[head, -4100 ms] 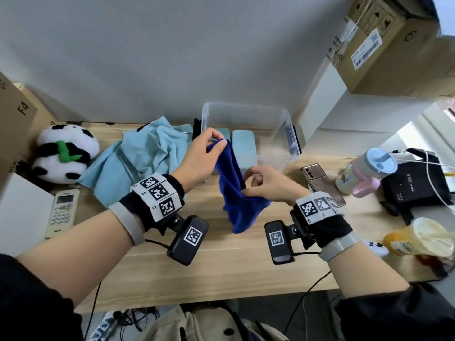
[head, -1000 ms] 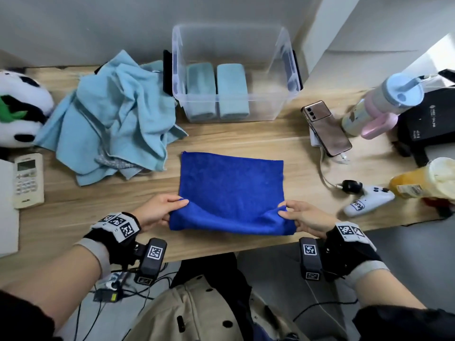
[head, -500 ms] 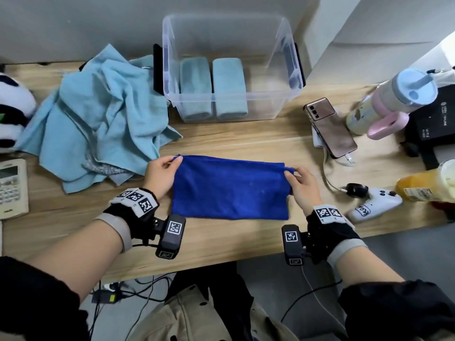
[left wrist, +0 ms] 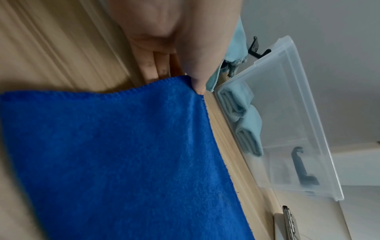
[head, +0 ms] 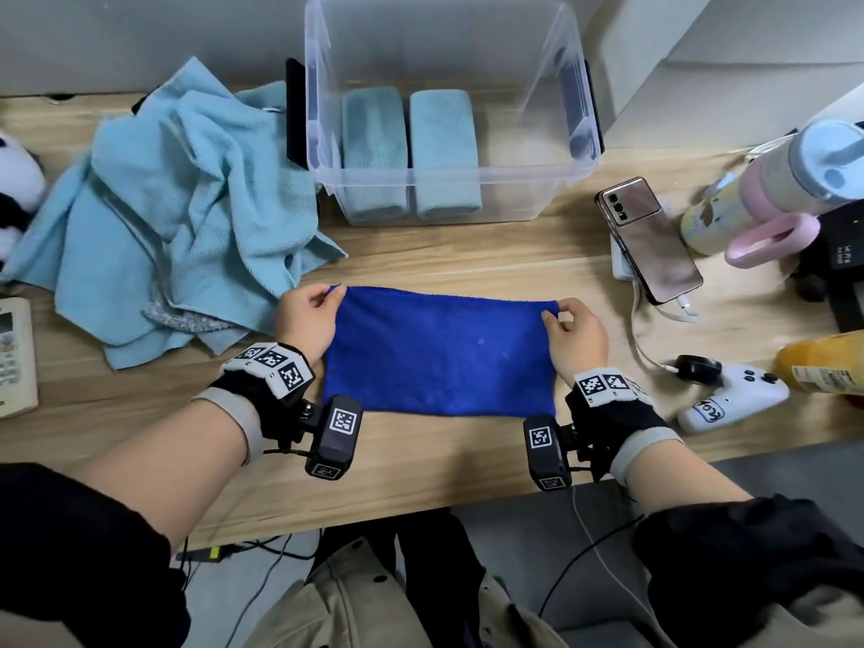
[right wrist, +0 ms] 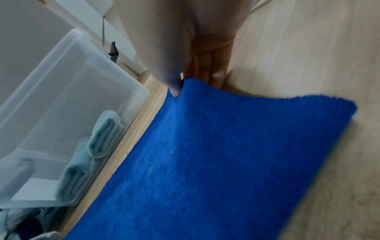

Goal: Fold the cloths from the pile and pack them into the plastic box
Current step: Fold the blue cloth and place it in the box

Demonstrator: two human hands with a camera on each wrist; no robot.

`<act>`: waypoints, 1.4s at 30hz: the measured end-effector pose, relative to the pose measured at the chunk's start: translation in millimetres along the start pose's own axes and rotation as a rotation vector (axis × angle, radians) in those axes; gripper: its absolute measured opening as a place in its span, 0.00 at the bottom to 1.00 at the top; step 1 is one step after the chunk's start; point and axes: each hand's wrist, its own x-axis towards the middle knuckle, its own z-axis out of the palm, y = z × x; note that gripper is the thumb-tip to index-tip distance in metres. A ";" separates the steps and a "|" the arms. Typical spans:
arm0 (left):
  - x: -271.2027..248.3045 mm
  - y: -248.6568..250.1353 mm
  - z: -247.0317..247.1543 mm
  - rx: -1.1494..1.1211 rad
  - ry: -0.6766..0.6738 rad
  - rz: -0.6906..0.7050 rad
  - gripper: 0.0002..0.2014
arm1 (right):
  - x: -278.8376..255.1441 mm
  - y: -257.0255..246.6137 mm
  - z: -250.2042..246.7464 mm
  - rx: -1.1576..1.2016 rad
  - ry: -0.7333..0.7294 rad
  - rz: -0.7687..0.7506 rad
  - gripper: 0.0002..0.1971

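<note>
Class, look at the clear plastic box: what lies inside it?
Inside the clear plastic box lie two folded light-blue cloths, side by side at its left. Anything beneath them is hidden.

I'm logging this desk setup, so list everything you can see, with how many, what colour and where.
blue cloth: one, dark blue, folded flat at the desk's near middle
cloth pile: one heap, light blue, desk's left
plastic box: one, clear, back middle
folded cloths: two, light blue, side by side in the box's left part
phone: one, pinkish, right of the box
bottle: one, pale with a pink handle, far right
game controller: one, white, near right
remote: one, white, left edge
plush panda: one, black and white, far left
desk: one, light wood
left hand: pinches the blue cloth's far left corner
right hand: pinches its far right corner
</note>
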 end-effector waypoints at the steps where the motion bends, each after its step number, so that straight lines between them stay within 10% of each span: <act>1: 0.3 0.7 0.3 0.027 0.010 0.009 0.12 | 0.2 -1.0 0.7 -0.034 0.008 0.005 0.07; 11: -3.4 11.3 -3.4 0.200 -0.043 0.043 0.17 | -18.9 -3.9 -5.6 -0.076 0.075 0.177 0.16; 17: -20.4 26.0 1.4 0.420 -0.118 0.298 0.18 | -45.2 -2.5 2.9 -0.213 -0.081 0.200 0.16; 22: -43.2 65.6 26.1 0.312 -0.437 0.368 0.18 | -56.3 -21.2 7.2 0.233 -0.197 0.193 0.07; 28: -60.2 126.1 35.7 0.257 -0.898 0.342 0.34 | -78.2 -71.5 -31.2 0.240 -0.557 -0.203 0.16; 34: -76.1 156.0 9.3 0.336 -1.201 0.236 0.16 | -87.4 -106.7 -75.9 0.237 -0.763 -0.327 0.17; 42: -86.4 158.1 -22.1 0.020 -0.978 0.192 0.10 | -81.7 -109.5 -114.9 -0.029 -0.823 -0.247 0.10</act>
